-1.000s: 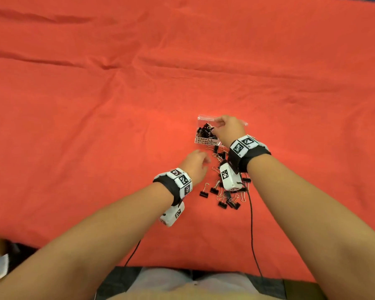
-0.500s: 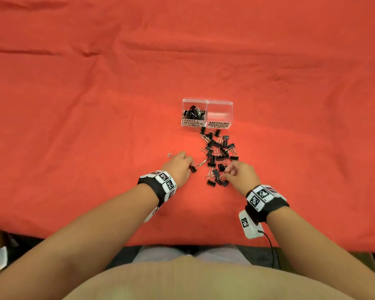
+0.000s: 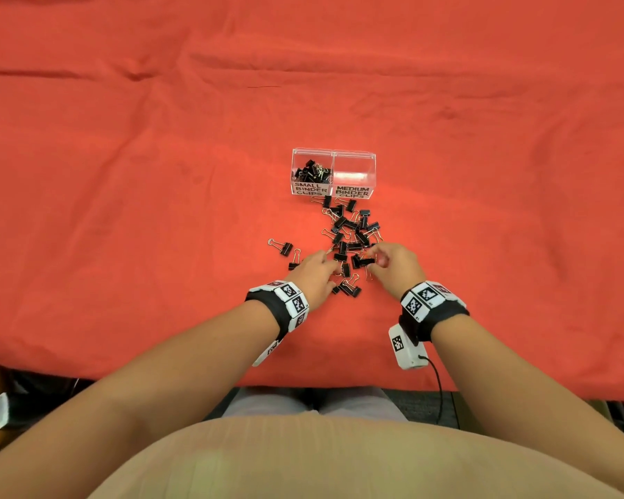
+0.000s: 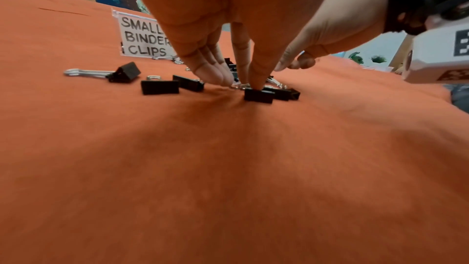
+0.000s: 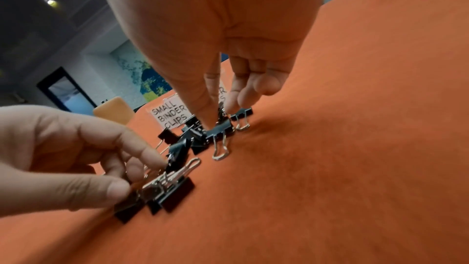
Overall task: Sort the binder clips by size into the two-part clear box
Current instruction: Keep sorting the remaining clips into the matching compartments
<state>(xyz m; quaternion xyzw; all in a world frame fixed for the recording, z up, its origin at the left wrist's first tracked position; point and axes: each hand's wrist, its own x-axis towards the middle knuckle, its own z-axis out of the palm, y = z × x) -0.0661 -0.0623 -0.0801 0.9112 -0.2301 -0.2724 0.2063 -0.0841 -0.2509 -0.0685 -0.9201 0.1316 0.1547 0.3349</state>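
The clear two-part box [image 3: 334, 153] stands on the red cloth. Its left part, labelled SMALL BINDER CLIPS [image 4: 144, 37], holds several black clips; the right part, labelled MEDIUM, looks empty. A pile of black binder clips [image 3: 350, 228] runs from the box toward me. At the near end of the pile my left hand [image 3: 330, 267] pinches the wire handles of a clip [image 5: 175, 192] lying on the cloth. Just to the right, my right hand [image 3: 371, 262] has thumb and forefinger closed on another black clip [image 5: 219, 128].
Two stray clips [image 3: 285, 248] lie left of the pile, near my left hand. The red cloth [image 3: 123, 174] covers the whole table, with its front edge close to my body. A cable [image 3: 438, 387] hangs from the right wrist camera.
One second ago my right hand was at the box's small part; it came back to the pile and now pinches a clip. My left hand shifted right onto a clip.
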